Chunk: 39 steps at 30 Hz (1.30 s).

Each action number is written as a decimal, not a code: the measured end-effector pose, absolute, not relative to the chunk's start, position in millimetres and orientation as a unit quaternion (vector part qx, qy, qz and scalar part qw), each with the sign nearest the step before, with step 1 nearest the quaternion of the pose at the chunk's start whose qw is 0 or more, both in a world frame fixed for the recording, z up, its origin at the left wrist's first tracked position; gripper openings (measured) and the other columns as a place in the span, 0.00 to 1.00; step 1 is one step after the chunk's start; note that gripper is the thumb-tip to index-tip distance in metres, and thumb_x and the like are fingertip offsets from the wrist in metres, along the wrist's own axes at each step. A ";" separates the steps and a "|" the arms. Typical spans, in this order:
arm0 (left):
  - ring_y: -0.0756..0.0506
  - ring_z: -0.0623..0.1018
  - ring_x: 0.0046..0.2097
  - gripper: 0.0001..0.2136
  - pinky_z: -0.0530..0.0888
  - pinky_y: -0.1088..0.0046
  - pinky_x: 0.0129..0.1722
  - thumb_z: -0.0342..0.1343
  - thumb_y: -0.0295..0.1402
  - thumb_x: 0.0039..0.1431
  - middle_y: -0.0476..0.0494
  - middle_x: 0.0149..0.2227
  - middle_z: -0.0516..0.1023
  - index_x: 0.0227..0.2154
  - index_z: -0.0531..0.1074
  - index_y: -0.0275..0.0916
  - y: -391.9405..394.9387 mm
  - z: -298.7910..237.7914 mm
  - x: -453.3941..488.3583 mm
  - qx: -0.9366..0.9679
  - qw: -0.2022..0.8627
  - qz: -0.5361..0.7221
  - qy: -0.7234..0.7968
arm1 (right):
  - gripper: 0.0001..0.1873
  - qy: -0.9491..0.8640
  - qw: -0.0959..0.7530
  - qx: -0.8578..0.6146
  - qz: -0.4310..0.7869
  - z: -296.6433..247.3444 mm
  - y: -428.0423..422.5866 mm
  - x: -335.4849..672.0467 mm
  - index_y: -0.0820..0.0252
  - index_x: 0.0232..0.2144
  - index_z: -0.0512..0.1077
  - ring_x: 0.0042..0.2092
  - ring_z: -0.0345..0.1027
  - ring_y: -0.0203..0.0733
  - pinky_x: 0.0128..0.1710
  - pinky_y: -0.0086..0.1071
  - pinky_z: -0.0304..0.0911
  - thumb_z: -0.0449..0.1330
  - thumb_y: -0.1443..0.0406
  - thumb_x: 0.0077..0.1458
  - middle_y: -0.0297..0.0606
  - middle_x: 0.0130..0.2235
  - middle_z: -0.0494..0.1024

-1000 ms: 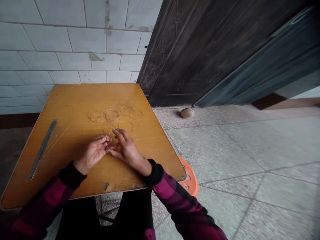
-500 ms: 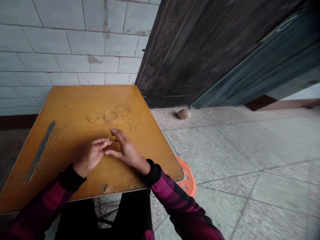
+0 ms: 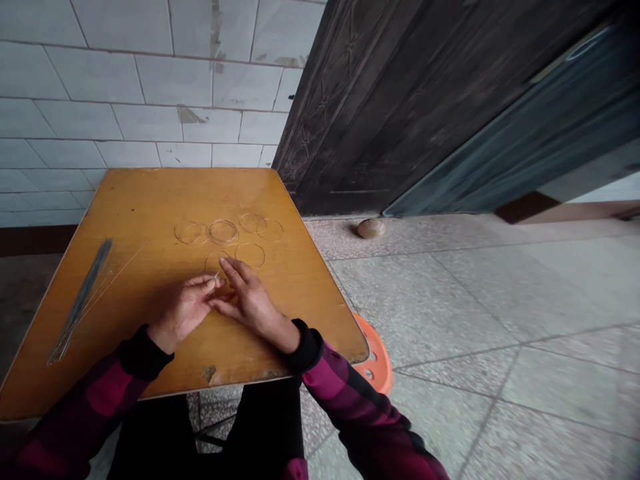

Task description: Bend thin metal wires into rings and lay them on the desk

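Above a worn wooden table point(image 3: 145, 200), the left hand point(image 3: 186, 308) pinches a thin wire point(image 3: 217, 276) near the middle, the right hand point(image 3: 253, 303) curves beside it, its grip unclear, while one orange stool point(image 3: 381, 357) stands right, one wire bundle point(image 3: 81, 303) lies left, at least six wire rings point(image 3: 223, 241) lie beyond, and a tiled wall point(image 3: 150, 80) rises far.

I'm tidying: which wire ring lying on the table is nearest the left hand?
Front row's left ring, beyond the left hand; other rings lie farther right or back.
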<state>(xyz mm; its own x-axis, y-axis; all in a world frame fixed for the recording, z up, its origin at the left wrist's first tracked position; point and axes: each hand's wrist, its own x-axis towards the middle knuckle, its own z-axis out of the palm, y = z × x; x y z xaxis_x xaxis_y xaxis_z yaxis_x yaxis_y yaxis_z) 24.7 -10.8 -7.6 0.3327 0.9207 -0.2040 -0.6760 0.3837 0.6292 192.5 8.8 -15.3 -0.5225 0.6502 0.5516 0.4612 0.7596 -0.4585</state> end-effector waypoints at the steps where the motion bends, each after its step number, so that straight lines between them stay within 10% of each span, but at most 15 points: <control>1: 0.48 0.78 0.35 0.01 0.75 0.72 0.37 0.62 0.24 0.51 0.45 0.31 0.78 0.27 0.76 0.33 -10.3 -7.1 23.5 0.219 0.786 0.510 0.272 | 0.49 -0.869 0.360 -0.312 0.132 -13.8 9.3 193.8 0.59 0.68 0.43 0.59 0.61 0.61 0.54 0.54 0.67 0.63 0.51 0.54 0.57 0.59 0.62; 6: 0.49 0.77 0.37 0.05 0.76 0.68 0.44 0.58 0.20 0.53 0.46 0.30 0.76 0.25 0.75 0.34 -9.9 1.1 20.1 0.185 0.781 0.536 0.262 | 0.61 -0.902 0.307 -0.268 0.142 -7.9 12.0 199.2 0.59 0.69 0.32 0.65 0.52 0.63 0.58 0.53 0.64 0.69 0.55 0.48 0.60 0.65 0.53; 23: 0.49 0.77 0.35 0.07 0.76 0.62 0.49 0.57 0.19 0.53 0.46 0.29 0.76 0.23 0.74 0.33 -9.8 9.0 18.9 0.165 0.780 0.545 0.259 | 0.45 -0.882 0.361 -0.279 0.117 -6.2 11.0 202.3 0.56 0.68 0.42 0.60 0.63 0.55 0.55 0.49 0.68 0.62 0.59 0.58 0.54 0.59 0.65; 30: 0.49 0.78 0.36 0.08 0.76 0.62 0.48 0.55 0.18 0.56 0.46 0.30 0.78 0.26 0.74 0.34 -7.5 11.5 13.2 0.128 0.765 0.559 0.292 | 0.61 -0.836 0.354 -0.289 0.303 -12.7 14.5 206.9 0.50 0.69 0.32 0.63 0.59 0.60 0.54 0.52 0.68 0.69 0.55 0.48 0.58 0.67 0.50; 39: 0.46 0.80 0.36 0.05 0.79 0.67 0.41 0.59 0.21 0.55 0.45 0.30 0.78 0.26 0.75 0.33 -9.4 5.9 19.3 0.178 0.774 0.546 0.266 | 0.55 -0.722 0.382 -0.264 0.514 -22.9 5.9 189.4 0.39 0.66 0.20 0.69 0.45 0.51 0.61 0.53 0.58 0.61 0.63 0.60 0.49 0.71 0.34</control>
